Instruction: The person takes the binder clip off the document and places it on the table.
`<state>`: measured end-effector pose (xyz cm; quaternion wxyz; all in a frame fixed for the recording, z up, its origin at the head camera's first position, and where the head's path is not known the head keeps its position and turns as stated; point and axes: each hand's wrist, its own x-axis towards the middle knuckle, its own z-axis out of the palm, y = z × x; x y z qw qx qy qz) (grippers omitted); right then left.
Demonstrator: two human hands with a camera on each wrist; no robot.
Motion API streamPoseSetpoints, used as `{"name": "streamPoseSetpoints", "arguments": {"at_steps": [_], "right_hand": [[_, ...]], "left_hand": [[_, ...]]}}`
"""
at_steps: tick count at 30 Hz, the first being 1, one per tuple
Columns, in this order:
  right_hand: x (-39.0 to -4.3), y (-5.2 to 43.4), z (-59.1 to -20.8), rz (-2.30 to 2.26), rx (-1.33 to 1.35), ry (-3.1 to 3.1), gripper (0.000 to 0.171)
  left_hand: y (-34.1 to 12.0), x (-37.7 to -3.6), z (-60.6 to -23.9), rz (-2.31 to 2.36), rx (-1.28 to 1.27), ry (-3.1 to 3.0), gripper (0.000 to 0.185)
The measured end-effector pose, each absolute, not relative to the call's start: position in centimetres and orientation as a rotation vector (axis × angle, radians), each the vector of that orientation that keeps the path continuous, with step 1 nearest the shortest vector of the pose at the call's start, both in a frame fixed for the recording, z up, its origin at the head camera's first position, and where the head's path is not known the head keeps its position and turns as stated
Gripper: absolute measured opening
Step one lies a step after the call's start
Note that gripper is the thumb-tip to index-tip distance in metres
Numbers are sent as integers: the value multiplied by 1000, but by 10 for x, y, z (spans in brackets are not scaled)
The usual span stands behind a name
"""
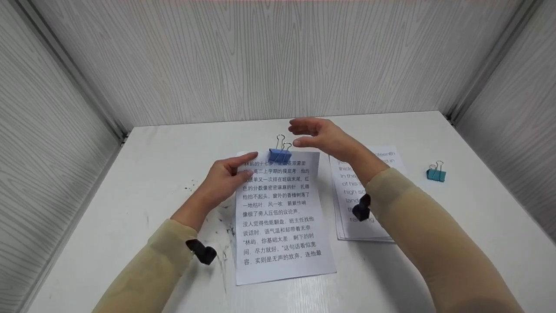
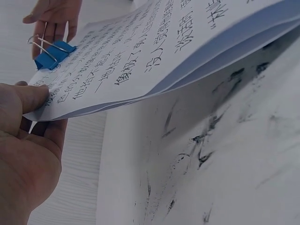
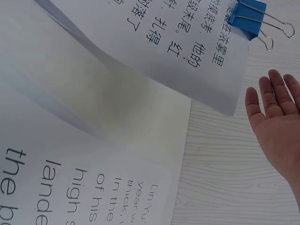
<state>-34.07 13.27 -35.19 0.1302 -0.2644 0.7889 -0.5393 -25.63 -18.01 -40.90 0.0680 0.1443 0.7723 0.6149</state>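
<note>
A stack of paper [image 1: 282, 226] printed with Chinese text has a blue binder clip [image 1: 279, 155] fastened on its top edge, both wire handles raised. My left hand [image 1: 226, 177] pinches the stack's upper left edge, thumb on top and fingers beneath, as the left wrist view shows. There the sheets [image 2: 140, 51] are lifted and bowed above the table. Just right of the clip, my right hand [image 1: 323, 134] is held in the air, fingers extended and holding nothing. In the right wrist view its palm [image 3: 281, 136] shows apart from the clip [image 3: 248, 18].
To the right lies a second stack of sheets [image 1: 362, 230] with English text, partly covered by my right forearm. A teal binder clip [image 1: 435, 174] sits farther right on the white table [image 1: 173, 152]. Dark smudges mark the tabletop beside the Chinese pages. Wood-grain panels [image 1: 269, 56] enclose the back and sides.
</note>
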Motion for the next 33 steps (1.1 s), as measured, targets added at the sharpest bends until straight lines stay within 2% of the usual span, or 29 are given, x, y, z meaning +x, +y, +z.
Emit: {"name": "streamPoseSetpoints", "arguments": {"at_steps": [8, 24, 33], "right_hand": [[-342, 123, -354, -1505, -769, 2226, 69], [-341, 124, -359, -1546, -774, 2150, 54], [-338, 123, -361, -1541, -740, 2207, 53]], "left_hand": [[-177, -255, -406, 1861, 476, 2301, 49], [-175, -256, -407, 1894, 491, 2246, 50], [-175, -257, -409, 1874, 491, 2263, 49]]}}
